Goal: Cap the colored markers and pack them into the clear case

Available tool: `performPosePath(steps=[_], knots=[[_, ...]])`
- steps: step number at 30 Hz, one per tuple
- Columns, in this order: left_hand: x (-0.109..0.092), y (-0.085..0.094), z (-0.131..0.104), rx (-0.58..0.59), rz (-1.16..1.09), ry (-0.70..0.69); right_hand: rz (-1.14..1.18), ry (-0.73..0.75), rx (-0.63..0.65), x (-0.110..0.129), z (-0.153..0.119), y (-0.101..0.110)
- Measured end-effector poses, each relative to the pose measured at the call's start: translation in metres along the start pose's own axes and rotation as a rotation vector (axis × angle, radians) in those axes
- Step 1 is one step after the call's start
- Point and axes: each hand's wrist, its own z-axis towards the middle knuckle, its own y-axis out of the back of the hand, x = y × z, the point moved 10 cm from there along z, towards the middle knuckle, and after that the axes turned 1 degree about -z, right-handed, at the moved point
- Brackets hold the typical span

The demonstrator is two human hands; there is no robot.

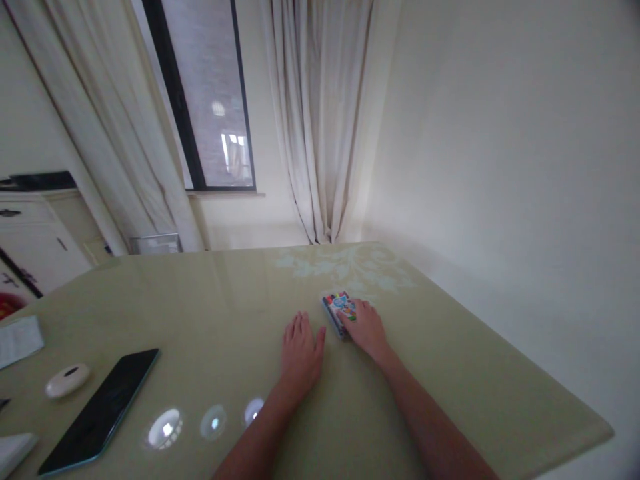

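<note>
A small colourful box (pixel 340 305) with a clear or pale edge lies on the green tabletop (pixel 215 313), right of the middle. My right hand (pixel 367 329) is on its right side, with the thumb over the top face and the fingers round the far right edge. Left of the box, my left hand (pixel 301 350) rests palm down on the table, its fingers stretched out and thumb apart, holding nothing. A gap separates it from the box.
A black tablet (pixel 103 410), a white oval object (pixel 67 381) and a paper (pixel 20 340) lie on the table's left side. A wall (pixel 525 167) runs along the right edge. Curtains (pixel 325 120) hang behind the table.
</note>
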Motion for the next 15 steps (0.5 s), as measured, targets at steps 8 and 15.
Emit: performPosePath(steps=[8,15], knots=[[0.032,0.035,0.004,-0.088,0.069,0.168,0.506,0.373,0.117,0.081,-0.038,-0.038],[0.029,0.042,0.009,-0.085,0.083,0.049,0.738,0.342,0.203,0.076,-0.034,-0.033]])
